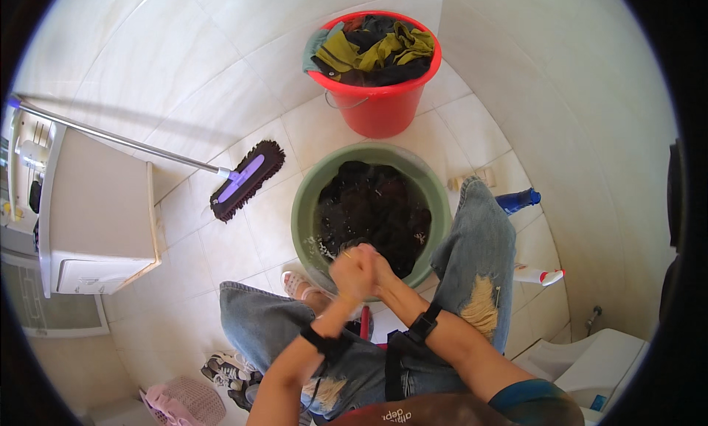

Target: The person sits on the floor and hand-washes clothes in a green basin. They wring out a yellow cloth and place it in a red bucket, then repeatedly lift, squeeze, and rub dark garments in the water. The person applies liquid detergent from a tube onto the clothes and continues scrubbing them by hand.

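Note:
A green basin (302, 205) sits on the tiled floor between my knees, filled with dark wet clothes (372, 205) in water. My left hand (352, 271) and my right hand (377, 265) are pressed together over the basin's near rim, both closed on a bunched piece of dark cloth; the motion blurs them. Each wrist wears a black strap. Beyond the basin stands a red bucket (380, 105) heaped with green, dark and grey clothes (376, 50).
A flat mop (247, 179) with a long metal handle lies on the floor at left, beside a white washing machine (96, 205). A blue bottle (516, 200) and a white bottle (538, 276) lie at right. A pink basket (188, 400) and shoes sit lower left.

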`<state>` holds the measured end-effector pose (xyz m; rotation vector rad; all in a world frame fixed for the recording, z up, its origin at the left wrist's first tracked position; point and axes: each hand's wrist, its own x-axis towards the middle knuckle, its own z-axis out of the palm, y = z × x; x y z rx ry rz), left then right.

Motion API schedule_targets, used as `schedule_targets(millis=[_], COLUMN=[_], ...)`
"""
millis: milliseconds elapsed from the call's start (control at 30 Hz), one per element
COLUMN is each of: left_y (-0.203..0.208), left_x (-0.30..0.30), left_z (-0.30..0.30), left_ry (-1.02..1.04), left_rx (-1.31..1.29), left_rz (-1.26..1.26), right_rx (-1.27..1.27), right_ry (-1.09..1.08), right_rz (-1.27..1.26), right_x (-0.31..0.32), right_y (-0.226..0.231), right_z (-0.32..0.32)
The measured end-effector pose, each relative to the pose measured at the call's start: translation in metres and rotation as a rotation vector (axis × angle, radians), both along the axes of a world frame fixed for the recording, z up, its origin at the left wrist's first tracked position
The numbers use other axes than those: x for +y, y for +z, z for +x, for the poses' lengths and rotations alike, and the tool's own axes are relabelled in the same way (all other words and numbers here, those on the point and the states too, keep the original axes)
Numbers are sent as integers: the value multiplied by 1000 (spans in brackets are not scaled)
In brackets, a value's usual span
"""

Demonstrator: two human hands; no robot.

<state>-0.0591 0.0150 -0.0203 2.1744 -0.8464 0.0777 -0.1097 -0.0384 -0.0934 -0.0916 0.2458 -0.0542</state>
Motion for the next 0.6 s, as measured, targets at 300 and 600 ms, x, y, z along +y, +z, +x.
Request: schedule_targets(millis=[300,600], left_y=[-43,14], left_x=[23,18], left_z=[47,18], left_ry=[265,159], left_rx=[750,711], left_rz=[-40,-126], right_rx=[278,478], right_ry=[-31,-159], right_rz=[-171,-502], right_x=[5,-15], right_y=[33,6], right_z=[10,18])
